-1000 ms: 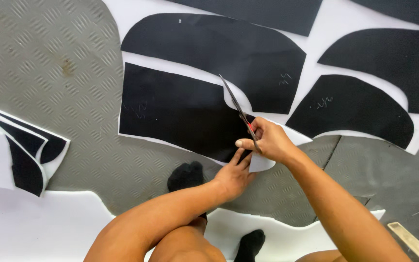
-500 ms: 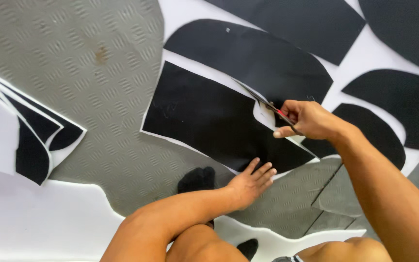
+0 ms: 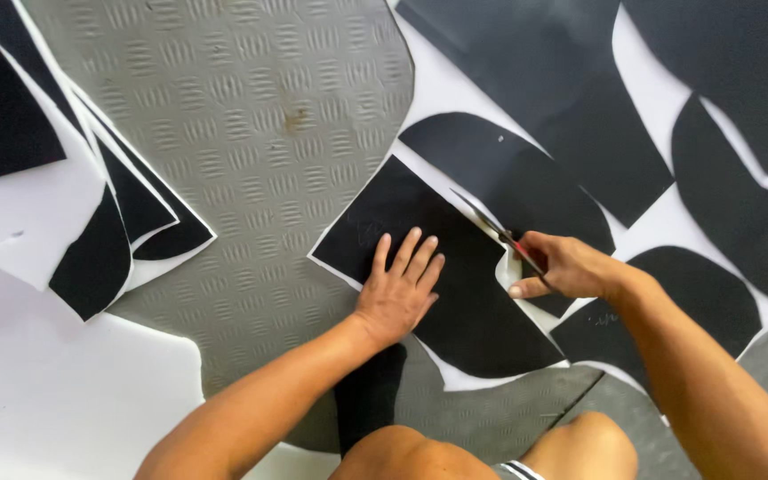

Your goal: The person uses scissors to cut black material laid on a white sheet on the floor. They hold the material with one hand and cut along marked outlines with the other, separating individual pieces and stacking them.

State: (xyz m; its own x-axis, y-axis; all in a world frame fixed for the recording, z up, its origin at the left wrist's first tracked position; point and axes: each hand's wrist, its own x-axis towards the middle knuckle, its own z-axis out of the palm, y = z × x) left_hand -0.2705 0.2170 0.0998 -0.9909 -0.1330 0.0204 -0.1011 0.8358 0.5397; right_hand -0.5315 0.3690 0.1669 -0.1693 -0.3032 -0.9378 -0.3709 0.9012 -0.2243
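A large white sheet point(image 3: 455, 98) printed with black pattern shapes lies on a grey checker-plate floor. My left hand point(image 3: 399, 289) rests flat, fingers spread, on one black shape point(image 3: 455, 293) near the sheet's cut edge. My right hand point(image 3: 564, 267) grips a pair of scissors point(image 3: 495, 229). Their blades point up and left along the white gap between that shape and a rounded black shape point(image 3: 517, 178) above it.
Cut black-and-white pieces point(image 3: 108, 222) are stacked at the left. Bare white sheet point(image 3: 55, 391) lies at the lower left. More black shapes point(image 3: 740, 222) fill the sheet to the right. My knee point(image 3: 420, 453) and a dark sock are at the bottom. Grey floor point(image 3: 242, 116) shows in the middle.
My left hand has moved up from the sheet's lower edge onto the black shape and now lies flat. The view has shifted, and the scissors have advanced along the white gap.
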